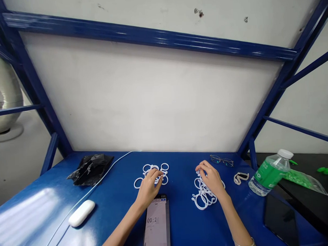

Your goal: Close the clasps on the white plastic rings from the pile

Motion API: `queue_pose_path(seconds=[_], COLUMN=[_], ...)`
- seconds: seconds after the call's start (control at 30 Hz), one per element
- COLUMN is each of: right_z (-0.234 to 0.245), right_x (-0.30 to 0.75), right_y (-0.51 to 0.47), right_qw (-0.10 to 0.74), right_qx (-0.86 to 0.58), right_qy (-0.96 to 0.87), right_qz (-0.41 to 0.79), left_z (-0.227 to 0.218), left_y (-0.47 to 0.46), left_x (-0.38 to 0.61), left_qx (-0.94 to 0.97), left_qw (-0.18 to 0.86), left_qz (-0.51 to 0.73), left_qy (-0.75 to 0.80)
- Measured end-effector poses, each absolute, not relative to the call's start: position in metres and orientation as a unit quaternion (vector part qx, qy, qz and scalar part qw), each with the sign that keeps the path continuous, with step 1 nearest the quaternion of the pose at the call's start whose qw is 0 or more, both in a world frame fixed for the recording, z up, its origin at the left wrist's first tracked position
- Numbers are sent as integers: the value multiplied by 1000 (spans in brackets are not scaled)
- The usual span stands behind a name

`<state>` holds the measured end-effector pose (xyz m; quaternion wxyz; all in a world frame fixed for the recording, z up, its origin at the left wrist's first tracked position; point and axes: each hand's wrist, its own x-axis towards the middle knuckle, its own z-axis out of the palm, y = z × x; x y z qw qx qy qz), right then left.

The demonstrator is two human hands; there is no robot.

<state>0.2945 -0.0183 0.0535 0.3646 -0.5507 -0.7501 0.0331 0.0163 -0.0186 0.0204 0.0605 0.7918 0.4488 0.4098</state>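
Note:
My left hand is over a loose cluster of white curtain rings at the middle of the blue table. Its thumb and fingertips close on a white ring; the palm covers part of the cluster. Farther right, my right hand reaches over a tangled pile of white curtain rings, each a round hoop with a small eyelet. Its fingers are curled and pinched at the pile's far left edge, on a ring that is partly hidden.
A phone showing a timer lies below my left hand. Left are a black plastic bag, a white case and a cable. Right are glasses, a pale looped item, a water bottle and a dark tablet.

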Motion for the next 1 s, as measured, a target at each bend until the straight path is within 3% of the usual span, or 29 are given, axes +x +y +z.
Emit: queue_pose_path(seconds=[0.13,0.5,0.77,1.0], right_z=[52,12,11,8], right_x=[274,222,215,217], right_y=[-20,-27,-30,-30], right_qw=[409,417,449,446], right_qx=[-483,-411,-378,-373], right_qy=[-756,-651,-588,-616], right_qz=[169,483,557,532], left_z=[20,22,20,21], left_y=[-22,-29,-28,-26], left_x=[19,25,26,26], left_qx=[820,878,881,879], left_qw=[42,38,13,-1], left_qz=[398,325,324,335], left_qy=[409,349,344,339])
